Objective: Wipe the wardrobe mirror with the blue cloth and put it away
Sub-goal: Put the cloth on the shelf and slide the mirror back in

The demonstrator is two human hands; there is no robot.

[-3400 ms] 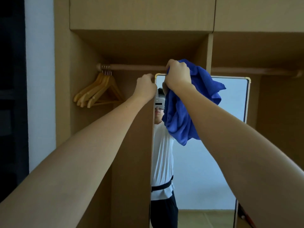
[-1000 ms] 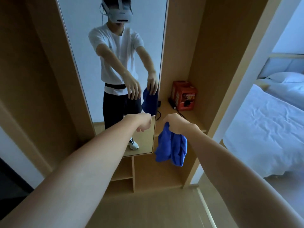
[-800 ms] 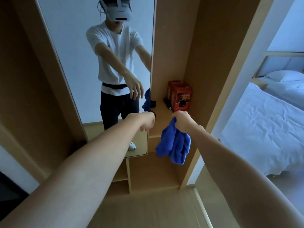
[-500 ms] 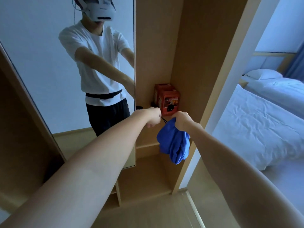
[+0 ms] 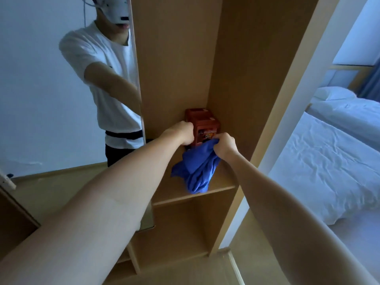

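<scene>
Fingers of the right hand [image 5: 224,145] are curled round the bunched top of the blue cloth [image 5: 197,169], which hangs down over the wooden shelf [image 5: 221,185] inside the wardrobe, its lower folds reaching the shelf's front edge. Beside it the left hand [image 5: 183,133] is a closed fist; whether it holds anything cannot be told. Behind both hands a red box [image 5: 202,124] stands on the shelf. To the left, the wardrobe mirror [image 5: 51,99] reflects the person. A bed [image 5: 329,157] with white sheets lies to the right.
</scene>
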